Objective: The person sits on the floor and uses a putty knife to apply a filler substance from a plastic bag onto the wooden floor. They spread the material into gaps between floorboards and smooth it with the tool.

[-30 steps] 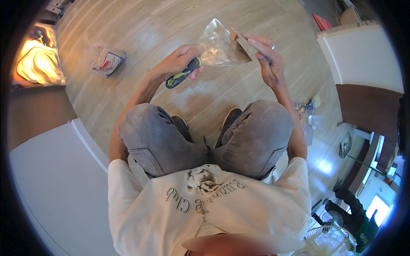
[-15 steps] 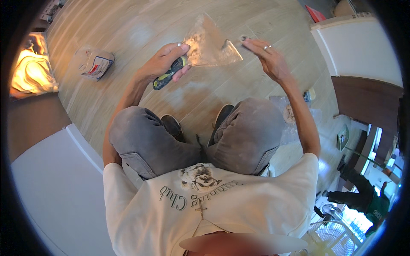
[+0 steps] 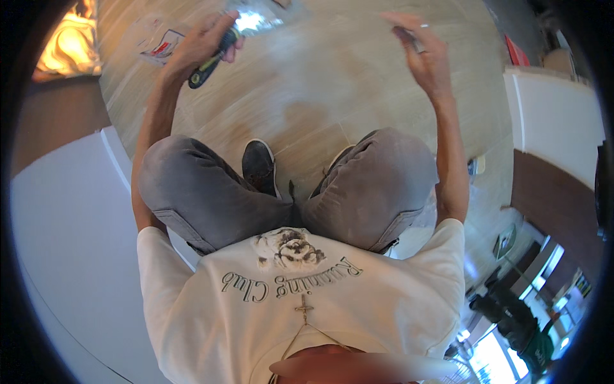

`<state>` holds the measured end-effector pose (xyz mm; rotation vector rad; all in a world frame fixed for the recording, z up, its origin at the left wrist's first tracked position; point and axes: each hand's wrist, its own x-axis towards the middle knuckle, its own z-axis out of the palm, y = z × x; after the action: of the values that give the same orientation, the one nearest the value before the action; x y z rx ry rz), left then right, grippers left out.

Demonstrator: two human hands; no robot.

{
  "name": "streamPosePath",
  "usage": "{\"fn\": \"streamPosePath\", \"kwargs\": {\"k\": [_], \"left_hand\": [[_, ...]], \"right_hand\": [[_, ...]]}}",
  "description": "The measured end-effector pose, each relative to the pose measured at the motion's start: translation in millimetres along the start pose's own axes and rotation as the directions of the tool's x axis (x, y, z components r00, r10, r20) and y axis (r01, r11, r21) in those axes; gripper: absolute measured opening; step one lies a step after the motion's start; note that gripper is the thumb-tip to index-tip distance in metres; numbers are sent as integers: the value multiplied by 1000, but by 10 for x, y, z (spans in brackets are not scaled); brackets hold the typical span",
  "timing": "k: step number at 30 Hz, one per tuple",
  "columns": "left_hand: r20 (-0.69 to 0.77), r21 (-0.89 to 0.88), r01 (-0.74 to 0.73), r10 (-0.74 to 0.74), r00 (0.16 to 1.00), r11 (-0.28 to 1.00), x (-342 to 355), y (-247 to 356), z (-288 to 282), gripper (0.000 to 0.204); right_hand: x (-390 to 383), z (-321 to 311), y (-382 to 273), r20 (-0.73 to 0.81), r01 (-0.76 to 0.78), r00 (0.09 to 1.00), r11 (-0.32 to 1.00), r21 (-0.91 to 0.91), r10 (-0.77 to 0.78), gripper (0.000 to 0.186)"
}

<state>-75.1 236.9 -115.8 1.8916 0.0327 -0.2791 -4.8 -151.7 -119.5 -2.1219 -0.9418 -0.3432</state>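
Left hand [image 3: 206, 42] wraps scraper [image 3: 210, 66], eleven o'clock!
Right hand [image 3: 427, 59] at one: fingers half-curled, contents unclear; a steady scraper likely helps.

We hold left forearm [image 3: 155, 118] and right forearm [image 3: 451, 137] stretched forward, well apart, outside our bent knees [image 3: 167, 168]. Left hand [image 3: 206, 41] curled into closed grip, thumb [image 3: 226, 21] extended forward and inward. Right hand [image 3: 425, 56] raised, fingers [image 3: 404, 18] turned inward, blurred; whether pinching, we cannot tell.

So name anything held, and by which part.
Left grip: a scraper, by its dark handle. Right grip: apparently something small, too blurred to name thing or part.
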Motion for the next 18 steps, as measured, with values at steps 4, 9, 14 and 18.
{"fn": "streamPosePath", "kwargs": {"k": [4, 9, 14, 18], "left_hand": [[130, 71, 74, -82, 988, 995, -96, -178, -32, 53], [220, -1, 80, -78, 972, 997, -115, -397, -198, 52], [263, -20, 40, -33, 964, 999, 66, -618, -87, 49], [183, -80, 82, -66, 981, 993, 121, -893, 33, 46]], "right_hand": [[275, 387, -178, 260, 289, 933, 949, -123, -250, 45], [505, 702, -277, 309, 377, 900, 906, -195, -308, 50], [569, 937, -404, 383, 424, 875, 849, -314, -296, 50], [414, 1031, -181, 617, 382, 771, 890, -247, -160, 47]]}}
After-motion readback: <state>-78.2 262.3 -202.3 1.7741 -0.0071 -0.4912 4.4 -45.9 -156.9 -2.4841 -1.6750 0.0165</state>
